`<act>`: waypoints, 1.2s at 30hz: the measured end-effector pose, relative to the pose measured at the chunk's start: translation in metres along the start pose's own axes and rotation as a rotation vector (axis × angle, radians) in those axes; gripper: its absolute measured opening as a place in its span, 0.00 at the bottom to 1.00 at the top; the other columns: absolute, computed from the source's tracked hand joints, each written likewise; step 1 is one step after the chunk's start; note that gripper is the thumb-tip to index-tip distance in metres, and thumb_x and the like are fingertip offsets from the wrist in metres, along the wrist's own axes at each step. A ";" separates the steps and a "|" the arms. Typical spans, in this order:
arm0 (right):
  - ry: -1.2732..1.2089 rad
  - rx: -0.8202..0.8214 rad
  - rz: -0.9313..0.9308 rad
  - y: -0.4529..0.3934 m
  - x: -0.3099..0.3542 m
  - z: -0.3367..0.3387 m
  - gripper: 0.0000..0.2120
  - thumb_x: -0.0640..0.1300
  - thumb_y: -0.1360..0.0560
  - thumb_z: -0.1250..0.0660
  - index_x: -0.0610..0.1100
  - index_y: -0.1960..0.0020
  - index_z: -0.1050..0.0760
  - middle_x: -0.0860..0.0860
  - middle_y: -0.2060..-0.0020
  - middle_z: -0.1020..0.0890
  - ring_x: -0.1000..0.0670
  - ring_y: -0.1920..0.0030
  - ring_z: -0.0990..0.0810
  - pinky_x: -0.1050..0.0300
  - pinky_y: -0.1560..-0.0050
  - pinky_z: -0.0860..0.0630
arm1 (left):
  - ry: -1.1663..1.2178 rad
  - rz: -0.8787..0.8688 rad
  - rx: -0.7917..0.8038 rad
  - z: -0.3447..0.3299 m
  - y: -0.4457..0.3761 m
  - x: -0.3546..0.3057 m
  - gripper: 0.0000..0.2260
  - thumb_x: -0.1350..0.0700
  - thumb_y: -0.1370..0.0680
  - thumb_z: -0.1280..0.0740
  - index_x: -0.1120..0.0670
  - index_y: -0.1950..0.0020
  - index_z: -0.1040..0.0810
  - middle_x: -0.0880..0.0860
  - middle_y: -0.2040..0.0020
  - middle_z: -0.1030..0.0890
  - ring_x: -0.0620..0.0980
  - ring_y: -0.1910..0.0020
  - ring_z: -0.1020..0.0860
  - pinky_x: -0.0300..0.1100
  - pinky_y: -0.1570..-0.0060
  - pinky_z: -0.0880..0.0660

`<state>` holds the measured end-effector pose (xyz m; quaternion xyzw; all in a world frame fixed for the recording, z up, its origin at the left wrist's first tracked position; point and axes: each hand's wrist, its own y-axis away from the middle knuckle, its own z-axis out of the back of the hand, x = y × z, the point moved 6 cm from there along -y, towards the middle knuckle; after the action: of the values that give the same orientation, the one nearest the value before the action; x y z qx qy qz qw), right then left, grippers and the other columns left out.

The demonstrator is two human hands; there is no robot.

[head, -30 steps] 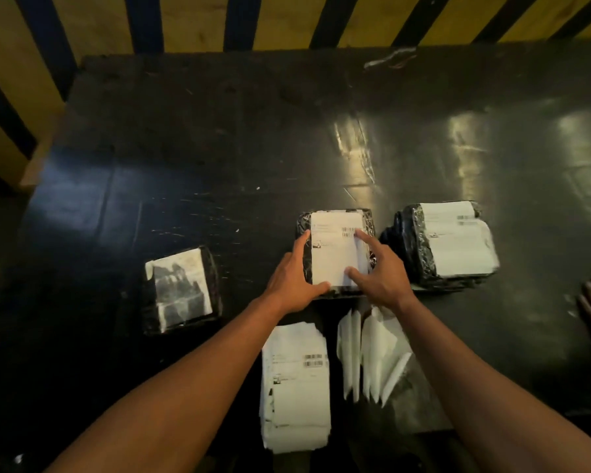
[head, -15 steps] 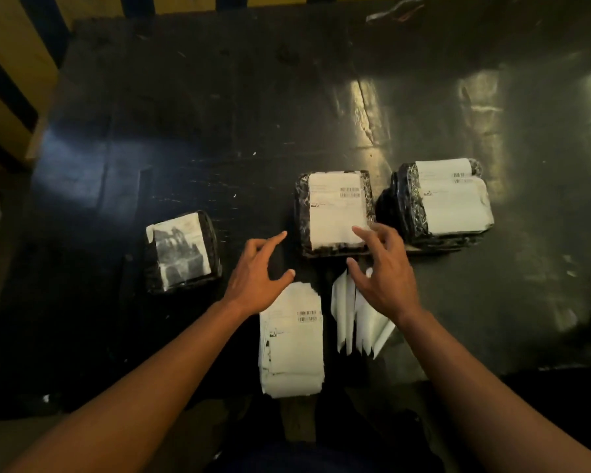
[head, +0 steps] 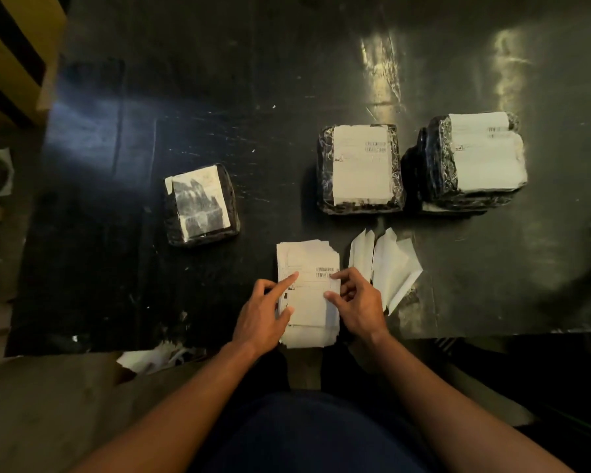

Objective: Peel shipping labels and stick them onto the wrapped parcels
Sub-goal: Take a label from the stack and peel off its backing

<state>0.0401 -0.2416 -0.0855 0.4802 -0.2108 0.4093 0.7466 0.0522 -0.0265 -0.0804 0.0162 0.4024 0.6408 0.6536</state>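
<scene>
White shipping labels [head: 307, 291] lay stacked at the table's [head: 219, 80] near edge, left hand [head: 265, 314] flat steadying them, right hand [head: 355, 302] pinching the top sheet's edge, probably to peel it for the unlabelled parcel [head: 200, 204].

Both forearms are showing bare from the lower edge of the frame up to the wrists, with no sleeves reaching them. The left hand [head: 265, 314] and right hand [head: 357, 307] are wearing no gloves, rings or watch. Dark navy clothing [head: 307, 435] is covering the body at bottom centre.
</scene>
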 end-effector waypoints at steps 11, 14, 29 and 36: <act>-0.119 -0.012 -0.044 -0.012 -0.008 0.022 0.14 0.38 0.26 0.23 0.49 0.43 0.19 0.48 0.46 0.16 0.47 0.48 0.17 0.53 0.45 0.16 | -0.105 -0.074 0.038 0.001 -0.007 0.002 0.36 0.45 0.20 0.30 0.31 0.20 0.49 0.47 0.32 0.38 0.48 0.43 0.24 0.47 0.41 0.20; -0.118 -0.060 -0.019 -0.011 -0.008 0.033 0.15 0.38 0.26 0.23 0.49 0.41 0.18 0.48 0.42 0.17 0.48 0.50 0.18 0.49 0.45 0.16 | -0.090 -0.087 0.043 0.001 -0.008 0.002 0.37 0.45 0.20 0.30 0.31 0.20 0.51 0.48 0.32 0.37 0.48 0.42 0.24 0.47 0.41 0.19; -0.560 0.014 0.354 0.054 0.132 0.091 0.21 0.32 0.26 0.26 0.42 0.34 0.19 0.60 0.56 0.16 0.59 0.58 0.19 0.65 0.54 0.20 | 0.897 -0.289 -0.072 0.120 0.020 -0.113 0.26 0.53 0.22 0.27 0.36 0.26 0.28 0.47 0.27 0.27 0.46 0.33 0.21 0.48 0.41 0.19; -0.505 -0.053 0.640 0.085 0.195 0.113 0.16 0.34 0.24 0.26 0.42 0.37 0.18 0.49 0.43 0.15 0.47 0.49 0.16 0.49 0.45 0.17 | 0.800 -0.420 -0.283 0.185 0.055 -0.153 0.16 0.62 0.23 0.26 0.47 0.39 0.16 0.51 0.38 0.19 0.45 0.39 0.19 0.43 0.46 0.17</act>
<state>0.0920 -0.2445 0.1498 0.4564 -0.5366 0.4846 0.5186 0.1299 -0.0556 0.1515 -0.4028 0.5257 0.4995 0.5585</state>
